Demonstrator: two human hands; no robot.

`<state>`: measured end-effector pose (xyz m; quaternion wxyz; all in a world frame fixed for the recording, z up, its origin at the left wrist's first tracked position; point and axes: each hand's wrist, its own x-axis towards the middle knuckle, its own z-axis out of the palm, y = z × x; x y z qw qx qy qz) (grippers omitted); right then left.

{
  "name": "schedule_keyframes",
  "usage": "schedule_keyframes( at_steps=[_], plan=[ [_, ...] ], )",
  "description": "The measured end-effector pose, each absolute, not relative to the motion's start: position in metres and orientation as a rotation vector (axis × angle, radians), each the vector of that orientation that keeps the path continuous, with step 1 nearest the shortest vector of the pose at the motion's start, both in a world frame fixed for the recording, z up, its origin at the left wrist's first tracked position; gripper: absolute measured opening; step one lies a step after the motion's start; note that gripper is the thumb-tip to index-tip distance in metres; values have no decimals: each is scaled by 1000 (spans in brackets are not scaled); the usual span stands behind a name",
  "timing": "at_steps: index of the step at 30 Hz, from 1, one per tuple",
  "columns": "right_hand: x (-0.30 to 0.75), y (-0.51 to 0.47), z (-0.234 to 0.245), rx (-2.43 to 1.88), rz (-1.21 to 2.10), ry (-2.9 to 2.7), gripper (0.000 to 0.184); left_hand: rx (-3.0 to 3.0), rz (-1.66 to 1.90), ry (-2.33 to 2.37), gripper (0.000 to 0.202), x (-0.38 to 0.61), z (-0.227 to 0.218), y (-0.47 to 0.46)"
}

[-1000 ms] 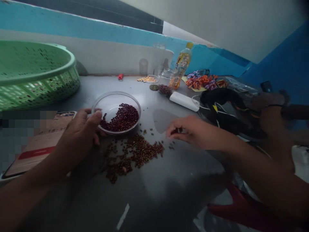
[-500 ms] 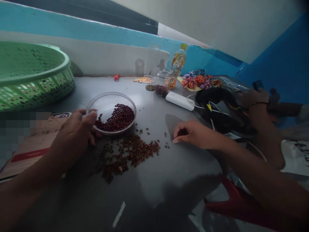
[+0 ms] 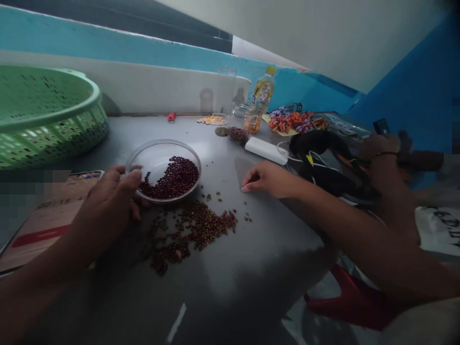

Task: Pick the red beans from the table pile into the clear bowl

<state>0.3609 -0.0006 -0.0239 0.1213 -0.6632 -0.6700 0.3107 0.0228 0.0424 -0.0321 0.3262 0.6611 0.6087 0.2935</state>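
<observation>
Head view: what does the left hand have hold of?

The clear bowl. Its thumb lies over the rim and the other fingers curl around the outside, so the grip is closed on that left edge.

And inside the bowl?

Dark red beans, gathered toward the right and near side, with the far left part of the bottom bare.

Where is the bowl, then?

Over the grey desk, just beyond a loose spread of mottled red and greenish beans. I cannot tell whether its base rests flat.

What about the right hand?

It is to the right of the bowl, apart from it, low over the desk. Thumb and index finger nearly meet at the tips, the others curled in. Whether anything small is between them, I cannot tell.

Anything near it?

A few stray beans lie below its fingertips, and a white oblong box sits beyond it.

And farther back?

A jar partly filled with dark beans, beside a yellow-capped bottle. A green basket stands at the far left.
</observation>
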Motion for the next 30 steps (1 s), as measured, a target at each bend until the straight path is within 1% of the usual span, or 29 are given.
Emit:
schedule_keyframes(
  at_steps=[9, 13, 20, 27, 30],
  plan=[
    [379, -48, -19, -2108, 643, -1918, 13, 1732, 787, 1572, 63, 26, -31, 42],
    [382, -55, -17, -2083, 736, -1939, 11, 1733, 791, 1565, 61, 26, -30, 41],
    [409, -32, -11, -2141, 825, -1868, 20, 1718, 779, 1564, 62, 25, -31, 43],
    [422, -41, -11, -2094, 854, -1863, 16, 1763, 789, 1555, 62, 25, -31, 41],
    [398, -61, -13, -1934, 885, -1961, 15, 1747, 785, 1559, 61, 26, -30, 40]
  ],
)
